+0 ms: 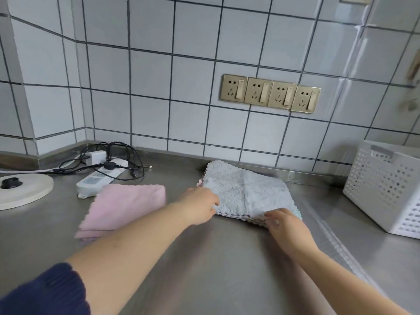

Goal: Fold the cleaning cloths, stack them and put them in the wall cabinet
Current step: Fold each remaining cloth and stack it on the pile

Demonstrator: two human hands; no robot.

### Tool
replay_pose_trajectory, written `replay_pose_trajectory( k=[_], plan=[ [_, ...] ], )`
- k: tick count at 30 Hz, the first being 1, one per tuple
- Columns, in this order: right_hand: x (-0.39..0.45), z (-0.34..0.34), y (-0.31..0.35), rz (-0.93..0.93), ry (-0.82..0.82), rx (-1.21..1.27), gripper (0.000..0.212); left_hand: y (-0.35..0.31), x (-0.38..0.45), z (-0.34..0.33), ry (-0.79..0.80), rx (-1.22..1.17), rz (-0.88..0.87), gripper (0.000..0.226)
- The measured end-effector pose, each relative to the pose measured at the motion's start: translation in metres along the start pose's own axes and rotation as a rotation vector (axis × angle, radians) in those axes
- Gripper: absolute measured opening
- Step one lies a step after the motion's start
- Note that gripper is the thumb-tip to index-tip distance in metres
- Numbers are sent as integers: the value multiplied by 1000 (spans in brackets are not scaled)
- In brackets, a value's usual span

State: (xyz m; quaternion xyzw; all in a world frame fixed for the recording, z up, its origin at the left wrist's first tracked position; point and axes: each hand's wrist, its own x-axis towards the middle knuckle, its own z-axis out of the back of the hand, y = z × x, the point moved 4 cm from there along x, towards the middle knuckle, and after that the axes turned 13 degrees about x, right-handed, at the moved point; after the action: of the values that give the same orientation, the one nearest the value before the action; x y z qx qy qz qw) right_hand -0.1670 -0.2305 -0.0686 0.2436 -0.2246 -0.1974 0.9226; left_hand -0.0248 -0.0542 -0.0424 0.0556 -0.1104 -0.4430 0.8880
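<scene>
Pinching the grey cloth stack's (245,192) near edge, left hand (200,206) and right hand (284,223) bracket it; pink cloth (127,205) lies left.

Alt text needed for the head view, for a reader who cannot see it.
Both hands grip the near edge of a grey cloth topping a small stack on a steel counter, left hand at its left corner, right hand at its front. A folded pink cloth lies to the left, a white basket to the right.
</scene>
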Motion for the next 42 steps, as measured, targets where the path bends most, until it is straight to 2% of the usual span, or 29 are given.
replay_pose_trajectory(
  k=[9, 13, 16, 19, 22, 27, 31, 33, 36, 42],
  plan=[
    [21, 5, -24, 18, 18, -52, 21, -27, 42, -28, -34, -145, 45, 25],
    [23, 9, -23, 79, -8, -158, 20, -24, 43, -27, -117, -51, -33, 20],
    [29, 11, -26, 59, -34, -176, 19, -22, 44, -29, -134, 55, -45, 26],
    [29, 9, -31, 54, 6, -232, 32, -11, 46, -33, -119, 124, 19, 29],
    [27, 11, -33, 35, -8, -295, 30, 6, 43, -31, -100, 114, 136, 35],
    [22, 32, -22, -12, -91, -167, 25, 27, 31, -7, -144, -69, 297, 27],
    [12, 65, -8, 8, -225, 42, 15, 29, 12, 34, -347, -356, 241, 22],
    [-4, 82, -1, 37, -251, 167, 9, 29, -10, 54, -411, -410, 163, 21],
    [-40, 96, 5, 65, -193, 231, 9, 24, -52, 60, -355, -388, 45, 18],
    [-96, 86, 1, -2, 82, 159, 23, 0, -120, 29, -163, -396, -56, 19]
  ],
)
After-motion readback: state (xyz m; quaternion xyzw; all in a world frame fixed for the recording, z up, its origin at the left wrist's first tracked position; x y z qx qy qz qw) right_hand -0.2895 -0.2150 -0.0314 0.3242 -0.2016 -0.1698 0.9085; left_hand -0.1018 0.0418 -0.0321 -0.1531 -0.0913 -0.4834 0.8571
